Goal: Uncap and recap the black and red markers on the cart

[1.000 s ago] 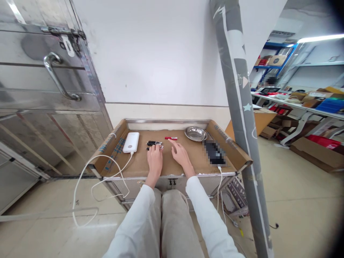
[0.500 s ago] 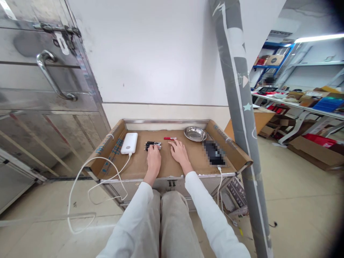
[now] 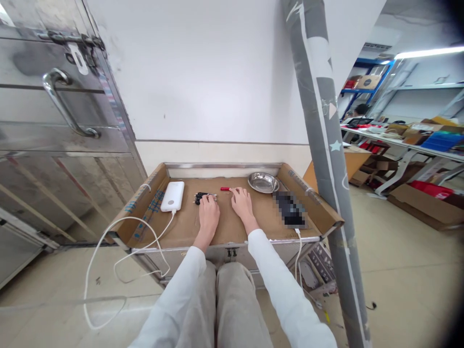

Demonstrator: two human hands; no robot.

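Observation:
My left hand (image 3: 209, 213) lies flat on the brown cardboard sheet (image 3: 188, 223), its fingertips touching a small bunch of black pens (image 3: 201, 196). My right hand (image 3: 242, 203) rests palm down beside it, fingers slightly apart, with the fingertips on the right end of a red pen (image 3: 225, 189). Neither hand has anything lifted. Both sleeves are white.
A white power bank (image 3: 172, 196) with a long white cable (image 3: 108, 251) lies left of the pens. A steel dish (image 3: 263, 182) and a dark flat device (image 3: 290, 209) lie to the right. A grey pole (image 3: 319, 125) stands at the right, a metal door (image 3: 54, 121) at the left.
My right hand has slid forward until its fingertips cover the right end of the red pen. My left hand stays at the black pens. The view has shifted slightly.

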